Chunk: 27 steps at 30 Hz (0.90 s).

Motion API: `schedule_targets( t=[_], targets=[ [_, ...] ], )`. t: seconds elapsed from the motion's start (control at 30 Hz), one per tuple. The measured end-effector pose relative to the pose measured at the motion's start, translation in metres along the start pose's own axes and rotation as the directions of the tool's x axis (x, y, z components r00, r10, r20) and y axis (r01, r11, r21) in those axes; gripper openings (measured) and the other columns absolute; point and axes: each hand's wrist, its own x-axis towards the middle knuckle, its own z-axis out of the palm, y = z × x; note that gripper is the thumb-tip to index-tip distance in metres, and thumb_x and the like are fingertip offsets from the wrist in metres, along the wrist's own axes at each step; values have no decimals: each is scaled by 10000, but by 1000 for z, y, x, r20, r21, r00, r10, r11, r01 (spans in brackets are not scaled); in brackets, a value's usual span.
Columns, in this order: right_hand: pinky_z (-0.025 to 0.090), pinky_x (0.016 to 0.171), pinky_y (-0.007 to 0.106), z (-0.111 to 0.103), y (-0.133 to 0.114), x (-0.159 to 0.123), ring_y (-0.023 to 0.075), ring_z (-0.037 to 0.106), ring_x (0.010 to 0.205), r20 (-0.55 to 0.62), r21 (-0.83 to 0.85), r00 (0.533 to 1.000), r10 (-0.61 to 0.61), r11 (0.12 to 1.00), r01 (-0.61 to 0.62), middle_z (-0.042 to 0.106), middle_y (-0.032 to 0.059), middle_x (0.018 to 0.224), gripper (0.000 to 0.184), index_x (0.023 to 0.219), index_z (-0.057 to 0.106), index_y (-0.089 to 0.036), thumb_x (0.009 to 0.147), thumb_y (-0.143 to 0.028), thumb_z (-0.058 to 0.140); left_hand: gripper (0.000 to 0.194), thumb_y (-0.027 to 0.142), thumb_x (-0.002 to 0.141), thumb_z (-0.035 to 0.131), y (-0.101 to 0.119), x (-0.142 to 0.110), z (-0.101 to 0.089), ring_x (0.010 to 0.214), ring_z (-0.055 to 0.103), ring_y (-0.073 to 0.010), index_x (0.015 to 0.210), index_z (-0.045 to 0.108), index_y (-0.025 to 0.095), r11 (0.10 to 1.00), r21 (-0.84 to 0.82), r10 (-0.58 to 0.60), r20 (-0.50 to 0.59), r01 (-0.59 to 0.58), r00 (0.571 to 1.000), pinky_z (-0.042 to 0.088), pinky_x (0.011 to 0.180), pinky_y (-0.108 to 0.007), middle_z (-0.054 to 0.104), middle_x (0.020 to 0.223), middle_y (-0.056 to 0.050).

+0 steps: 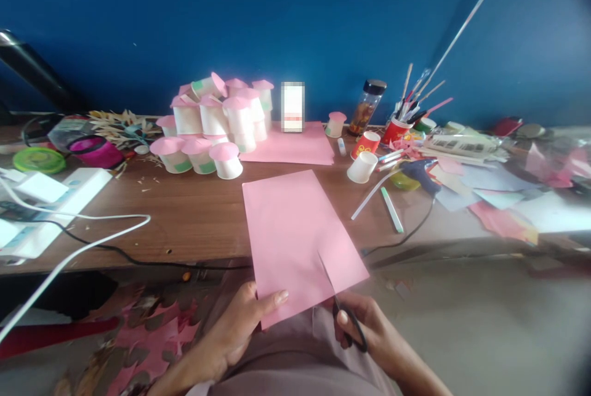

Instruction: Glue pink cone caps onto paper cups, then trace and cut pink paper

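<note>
A large sheet of pink paper (295, 230) is held over my lap, its far part reaching over the table edge. My left hand (253, 316) grips its near left corner, thumb on top and the other fingers hidden beneath. In my right hand (364, 322) is a pair of scissors (351, 322) with black handles. One blade lies over the paper near its right side, at the near edge; the other blade is hidden below the sheet. My right fingers are wrapped round the handles.
White paper cups with pink cone tops (201, 116) are piled at the back left. More pink sheets (295, 146) lie behind. A glue gun (422, 174), a marker (392, 210) and a white cup (362, 167) lie right. A power strip (69, 211) with cables is left; pink scraps (152, 334) litter the floor.
</note>
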Motion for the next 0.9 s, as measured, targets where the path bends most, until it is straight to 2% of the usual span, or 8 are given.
schedule_targets(
  t=[0.17,0.4,0.5,0.57,0.63,0.73,0.83,0.9],
  targets=[
    [315,451,209,1,0,2,79,396,462,-20,-18,1000,3,1000,-4,483,-6,515,556,645,512,-149,741,-695,546,440,382,674,759,0,0,0,821,672,-270,1008,708,101,1000,12,-8,-4,8,1000,489,780,-356,731,907,-136],
    [291,443,207,0,3,2,71,373,447,-32,-14,999,32,999,-32,469,-24,509,545,730,564,-136,740,-681,559,475,422,612,787,1,1,-1,828,665,-278,957,721,102,999,39,-1,-56,3,998,486,746,-337,734,882,-134],
    [286,440,208,0,7,2,69,358,444,-54,0,998,43,999,-43,439,-38,496,572,813,602,-115,724,-680,582,465,411,606,793,3,0,0,858,658,-275,948,720,104,1000,9,4,-41,-3,999,483,763,-331,731,892,-133],
    [274,435,206,0,9,3,68,354,440,-62,-2,997,53,999,-54,429,-44,493,596,876,618,-100,721,-675,592,434,388,628,786,1,1,-1,817,654,-240,954,714,110,1000,-27,-4,-20,3,1000,482,744,-311,728,883,-121],
    [268,435,206,0,10,4,69,359,441,-60,0,997,56,998,-56,437,-44,500,625,942,619,-87,728,-673,586,377,363,646,779,-2,3,-3,661,620,-157,928,711,121,996,-73,-48,-31,46,998,459,604,-242,716,816,-86],
    [296,467,210,-1,6,3,79,395,479,-26,7,999,41,999,-41,477,-27,544,644,993,602,-81,739,-672,576,306,325,643,785,-9,7,-8,474,470,-48,858,702,125,983,-141,-129,-98,115,987,307,422,-164,655,696,-25],
    [331,522,225,-11,-1,-6,100,442,549,55,-32,996,66,997,-64,517,-3,605,627,985,598,-94,740,-671,581,289,309,629,794,-12,10,-11,436,401,-21,828,690,127,971,-192,-164,-107,142,981,275,407,-150,590,623,10],
    [332,530,231,-26,-3,-16,109,449,560,100,-78,985,139,988,-132,516,-5,606,628,983,596,-110,726,-683,590,299,315,620,799,-11,10,-11,442,395,-16,825,684,130,969,-198,-171,-106,147,980,274,407,-146,583,634,12]
  ],
)
